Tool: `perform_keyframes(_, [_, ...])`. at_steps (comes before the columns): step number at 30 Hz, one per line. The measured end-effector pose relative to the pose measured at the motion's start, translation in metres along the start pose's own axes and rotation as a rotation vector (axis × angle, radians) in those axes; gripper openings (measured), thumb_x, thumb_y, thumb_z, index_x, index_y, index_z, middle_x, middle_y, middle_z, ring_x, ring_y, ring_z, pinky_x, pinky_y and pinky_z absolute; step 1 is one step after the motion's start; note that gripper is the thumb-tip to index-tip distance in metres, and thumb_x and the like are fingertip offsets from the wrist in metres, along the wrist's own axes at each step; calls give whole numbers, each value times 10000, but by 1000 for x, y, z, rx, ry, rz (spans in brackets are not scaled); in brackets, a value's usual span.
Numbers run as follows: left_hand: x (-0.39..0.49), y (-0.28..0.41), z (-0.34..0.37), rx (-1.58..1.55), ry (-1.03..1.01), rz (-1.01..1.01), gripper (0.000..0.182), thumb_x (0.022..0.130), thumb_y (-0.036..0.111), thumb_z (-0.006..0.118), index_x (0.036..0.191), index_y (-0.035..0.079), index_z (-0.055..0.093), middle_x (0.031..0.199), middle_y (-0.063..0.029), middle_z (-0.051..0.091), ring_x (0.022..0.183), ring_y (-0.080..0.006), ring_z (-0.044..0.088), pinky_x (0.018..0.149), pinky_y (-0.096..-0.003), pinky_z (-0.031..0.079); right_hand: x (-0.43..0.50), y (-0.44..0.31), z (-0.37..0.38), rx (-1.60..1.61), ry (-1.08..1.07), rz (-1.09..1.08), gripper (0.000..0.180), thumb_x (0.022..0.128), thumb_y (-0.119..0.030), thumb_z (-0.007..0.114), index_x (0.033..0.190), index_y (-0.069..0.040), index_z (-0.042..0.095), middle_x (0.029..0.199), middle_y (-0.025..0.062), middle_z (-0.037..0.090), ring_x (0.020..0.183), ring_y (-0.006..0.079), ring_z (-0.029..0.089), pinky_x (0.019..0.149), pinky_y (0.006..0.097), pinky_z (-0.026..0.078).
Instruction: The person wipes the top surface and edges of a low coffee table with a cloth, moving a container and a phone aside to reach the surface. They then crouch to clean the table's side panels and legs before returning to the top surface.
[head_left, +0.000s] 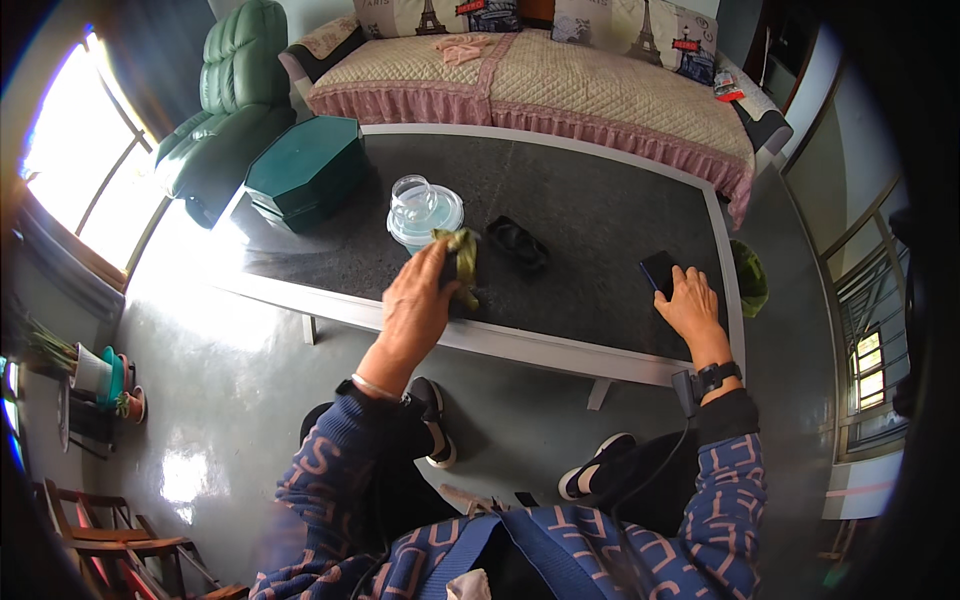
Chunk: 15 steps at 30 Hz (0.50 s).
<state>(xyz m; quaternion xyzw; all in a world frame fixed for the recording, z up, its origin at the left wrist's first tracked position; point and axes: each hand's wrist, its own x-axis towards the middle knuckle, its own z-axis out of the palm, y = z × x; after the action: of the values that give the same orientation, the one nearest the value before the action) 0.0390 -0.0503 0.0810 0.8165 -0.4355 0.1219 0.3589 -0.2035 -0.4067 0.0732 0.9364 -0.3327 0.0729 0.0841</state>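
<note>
My left hand (416, 298) is closed around a crumpled yellow-green cloth (466, 262) at the near edge of the dark-topped coffee table (600, 195). Something dark shows between my fingers and the cloth; what it is cannot be made out. Just beyond the cloth stands a lidded round plastic tub (448, 212), with a clear plastic cup (413, 196) on its lid. A black, lumpy object (517, 244) lies right of the cloth. Toward the table's right end, my right hand (691, 304) grips the near end of a dark smartphone (657, 270), its fingers partly covering it.
At the table's far left corner sits a dark green octagonal box (306, 169). Behind the table is a sofa (600, 86) with a quilted cover; a green recliner (232, 112) stands left. A green bin (748, 279) is on the floor beyond the right edge.
</note>
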Motion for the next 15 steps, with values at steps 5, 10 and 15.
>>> perform_keyframes(5, [-21, -7, 40, 179, -315, 54, 681, 866, 268, 736, 1440, 26, 460, 1559, -208, 391, 1432, -435, 367, 1164, -512, 319, -14, 9, 6, 39, 107, 24, 493, 818, -331, 744, 1126, 38, 635, 1102, 215, 621, 1084, 370, 606, 872, 448, 567])
perform_keyframes(10, [-32, 49, 67, 116, -485, 223, 767, 895, 305, 721, 1531, 77, 358, 1593, -242, 310, 1449, -471, 323, 1178, -567, 279, -20, 28, 9, 76, 42, 201, 525, 818, -325, 755, 1169, 47, 638, 1129, 210, 620, 1112, 364, 590, 905, 451, 548])
perform_keyframes(15, [1, 102, 133, 156, -647, 472, 765, 925, 271, 682, 1577, 195, 288, 1632, -261, 186, 1480, -519, 228, 1181, -619, 238, -25, 35, 17, 146, 36, 178, 534, 819, -288, 765, 1214, 44, 629, 1134, 207, 617, 1107, 364, 580, 948, 436, 522])
